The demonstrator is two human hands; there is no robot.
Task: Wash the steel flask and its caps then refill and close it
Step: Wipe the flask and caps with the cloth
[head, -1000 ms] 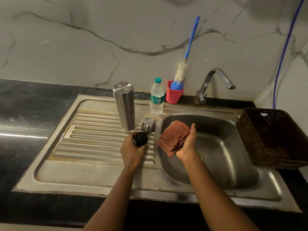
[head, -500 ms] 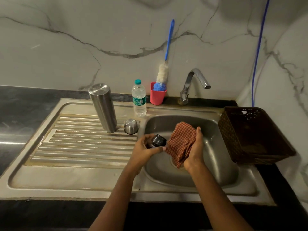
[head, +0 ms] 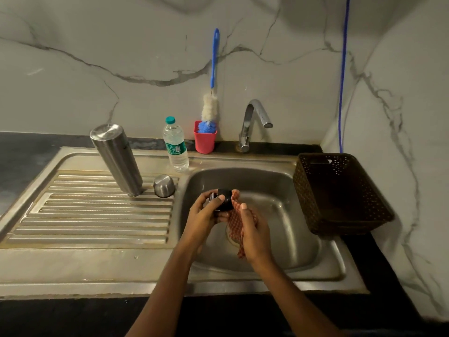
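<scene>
Left hand [head: 204, 215] grips round black cap [head: 224, 200]; right hand [head: 254, 231] clutches checked cloth [head: 233, 223] at cap's 4 o'clock.

- The left hand [head: 202, 214] now holds the black cap [head: 224, 199] over the sink basin [head: 291, 215], off the drainboard.
- The right hand [head: 254, 229] presses the checked cloth [head: 234, 221] against it.
</scene>
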